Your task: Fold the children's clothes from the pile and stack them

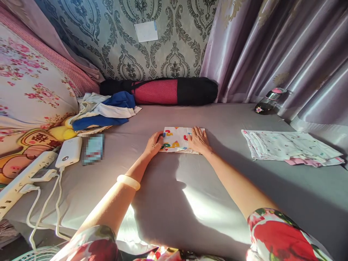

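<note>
Our left hand (154, 144), its fingers partly curled and close together, lies against the left edge of a folded white cloth printed with colourful shapes (175, 140), the fingertips touching its border; we cannot tell whether they pinch the fabric. Our right hand (199, 140) is open and palm down, the fingers slightly spread over the right part of the cloth, gripping nothing that we can see. The cloth thus lies flat between our two hands, directly on the smooth grey bed sheet (163, 181). On our left forearm, well back from the hand, we wear a pale cream bangle (128, 182). Farther left we see a blurred light-blue rectangular item (94, 148), then a white plastic power bank (69, 151) with a white cable plugged in, beside a long white power strip (24, 181). Beyond these lies a loose heap of blue, white and grey clothes (106, 110). Well to the right of our right hand rests a flat stack of white patterned fabric (288, 146) with a pink ruffled edge, and behind it a dark bottle with a pink top (269, 101) leans near the shiny mauve curtain (244, 47). Straight ahead, against the patterned grey wall (148, 59), lies a long red and black bag (163, 91).
</note>
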{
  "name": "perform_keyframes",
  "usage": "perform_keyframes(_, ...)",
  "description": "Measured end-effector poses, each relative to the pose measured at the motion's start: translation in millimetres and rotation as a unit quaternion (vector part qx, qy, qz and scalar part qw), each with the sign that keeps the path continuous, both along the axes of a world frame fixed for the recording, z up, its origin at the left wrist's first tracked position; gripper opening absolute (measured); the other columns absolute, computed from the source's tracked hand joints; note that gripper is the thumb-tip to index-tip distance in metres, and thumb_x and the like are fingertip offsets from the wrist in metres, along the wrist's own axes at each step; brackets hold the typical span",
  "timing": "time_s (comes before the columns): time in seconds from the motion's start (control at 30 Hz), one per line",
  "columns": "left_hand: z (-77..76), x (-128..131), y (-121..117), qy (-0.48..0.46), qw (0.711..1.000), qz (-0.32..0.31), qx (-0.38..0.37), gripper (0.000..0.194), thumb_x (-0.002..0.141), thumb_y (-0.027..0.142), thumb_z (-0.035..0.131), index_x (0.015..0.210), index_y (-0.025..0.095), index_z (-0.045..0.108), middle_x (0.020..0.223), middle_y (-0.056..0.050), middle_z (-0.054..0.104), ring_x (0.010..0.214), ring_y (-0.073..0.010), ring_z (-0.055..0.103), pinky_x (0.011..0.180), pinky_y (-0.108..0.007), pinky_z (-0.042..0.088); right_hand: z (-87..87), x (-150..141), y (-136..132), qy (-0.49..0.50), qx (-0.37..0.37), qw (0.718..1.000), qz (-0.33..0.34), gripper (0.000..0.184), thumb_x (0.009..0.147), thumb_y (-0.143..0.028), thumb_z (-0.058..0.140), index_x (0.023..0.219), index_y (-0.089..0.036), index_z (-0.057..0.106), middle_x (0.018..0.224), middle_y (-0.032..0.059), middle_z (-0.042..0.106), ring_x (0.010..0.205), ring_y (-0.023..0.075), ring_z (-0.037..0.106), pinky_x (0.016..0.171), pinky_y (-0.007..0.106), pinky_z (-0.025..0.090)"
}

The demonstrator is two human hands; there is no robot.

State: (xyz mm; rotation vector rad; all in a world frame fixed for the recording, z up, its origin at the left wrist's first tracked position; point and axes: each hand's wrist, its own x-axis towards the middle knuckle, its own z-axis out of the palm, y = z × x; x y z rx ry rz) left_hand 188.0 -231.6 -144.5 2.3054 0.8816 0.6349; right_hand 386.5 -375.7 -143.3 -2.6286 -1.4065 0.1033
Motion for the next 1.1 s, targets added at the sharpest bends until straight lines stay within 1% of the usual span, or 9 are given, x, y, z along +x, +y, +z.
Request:
perform_keyframes(0.13, 1.6, -1.8, -1.6, -0.013, 0.999, 0.027, -0.022, 0.040, 0.090, 0.021, 0.038, 0.122, 0.018, 0.061, 0.123, -0.007, 0.067, 0.114, -0.0223, 0.061, 0.101, -0.035, 0.046, 9.1, -5.8, 2.4, 0.005, -0.008, 1.000, -0.007, 0.059, 0.099, -0.034, 0.025, 0.151, -0.006, 0.032, 0.161, 0.0165, 0.024, 0.149, 0.0278, 0.018, 0.119, 0.048, 0.015)
perform_keyframes(0.23, 0.7, -2.9, -2.1, -0.025, 0.999, 0.025, -0.026, 0.039, 0.089, 0.024, 0.041, 0.122, 0.017, 0.061, 0.119, -0.008, 0.068, 0.110, -0.0228, 0.062, 0.098, -0.035, 0.048, 17.0, -19.4, 9.7, -0.006, 0.004, 1.000, -0.019, 0.058, 0.098, -0.030, 0.028, 0.149, -0.005, 0.035, 0.160, 0.0189, 0.024, 0.148, 0.0302, 0.019, 0.118, 0.050, 0.017)
perform_keyframes(0.3, -0.3, -3.5, -2.0, -0.034, 0.999, 0.016, -0.026, 0.038, 0.088, 0.027, 0.045, 0.121, 0.017, 0.062, 0.114, -0.008, 0.069, 0.105, -0.0224, 0.064, 0.094, -0.035, 0.050, 18.6, -30.4, 16.4, -0.016, 0.021, 1.000, 0.001, 0.058, 0.097, -0.030, 0.028, 0.149, -0.005, 0.035, 0.160, 0.0195, 0.023, 0.148, 0.0309, 0.019, 0.118, 0.051, 0.016)
perform_keyframes(0.4, -0.5, -3.9, -2.0, -0.029, 1.000, -0.006, -0.009, 0.037, 0.087, 0.029, 0.048, 0.120, 0.019, 0.062, 0.112, -0.007, 0.070, 0.099, -0.0218, 0.065, 0.089, -0.034, 0.052, 13.3, -41.5, 24.4, -0.024, 0.044, 0.998, 0.037, 0.057, 0.098, -0.031, 0.027, 0.149, -0.006, 0.036, 0.160, 0.0183, 0.025, 0.148, 0.0297, 0.019, 0.119, 0.052, 0.015)
perform_keyframes(0.5, 0.4, -3.8, -2.2, -0.003, 1.000, -0.018, 0.020, 0.038, 0.086, 0.029, 0.050, 0.120, 0.019, 0.062, 0.112, -0.008, 0.070, 0.096, -0.0222, 0.064, 0.088, -0.035, 0.052, 3.9, -42.9, 26.5, -0.022, 0.047, 0.998, 0.037, 0.058, 0.099, -0.035, 0.026, 0.149, -0.009, 0.036, 0.159, 0.0175, 0.028, 0.148, 0.0292, 0.021, 0.119, 0.052, 0.015)
perform_keyframes(0.6, 0.2, -3.4, -2.1, 0.008, 0.999, -0.015, 0.033, 0.037, 0.086, 0.029, 0.051, 0.120, 0.019, 0.062, 0.109, -0.008, 0.070, 0.093, -0.0220, 0.064, 0.088, -0.035, 0.052, -1.9, -40.1, 25.1, -0.022, 0.045, 0.998, 0.034, 0.058, 0.099, -0.036, 0.025, 0.150, -0.010, 0.034, 0.159, 0.0171, 0.028, 0.147, 0.0292, 0.022, 0.119, 0.052, 0.016)
perform_keyframes(0.8, -2.4, -2.8, -0.5, -0.041, 0.999, -0.013, -0.009, 0.037, 0.086, 0.023, 0.045, 0.118, 0.019, 0.063, 0.111, -0.007, 0.070, 0.101, -0.0216, 0.065, 0.094, -0.036, 0.052, -1.7, -38.9, 24.3, -0.031, 0.039, 0.998, 0.036, 0.059, 0.099, -0.036, 0.024, 0.151, -0.009, 0.033, 0.159, 0.0172, 0.028, 0.147, 0.0300, 0.021, 0.118, 0.052, 0.017)
perform_keyframes(1.0, -3.2, -2.5, 2.3, -0.066, 0.996, 0.039, -0.036, 0.041, 0.082, 0.015, 0.041, 0.115, 0.018, 0.065, 0.118, -0.006, 0.069, 0.111, -0.0212, 0.063, 0.101, -0.036, 0.048, 7.8, -42.5, 28.4, -0.023, 0.035, 0.999, 0.034, 0.056, 0.095, -0.031, 0.030, 0.146, -0.008, 0.040, 0.157, 0.0194, 0.032, 0.145, 0.0315, 0.027, 0.116, 0.054, 0.021)
perform_keyframes(1.1, -3.6, -3.1, 3.3, -0.073, 0.995, 0.051, -0.042, 0.042, 0.082, 0.013, 0.039, 0.115, 0.017, 0.064, 0.120, -0.007, 0.069, 0.113, -0.0216, 0.062, 0.102, -0.036, 0.048, 14.0, -51.3, 37.2, -0.022, 0.046, 0.998, 0.047, 0.056, 0.093, -0.025, 0.032, 0.145, -0.007, 0.041, 0.157, 0.0189, 0.031, 0.146, 0.0310, 0.025, 0.117, 0.055, 0.019)
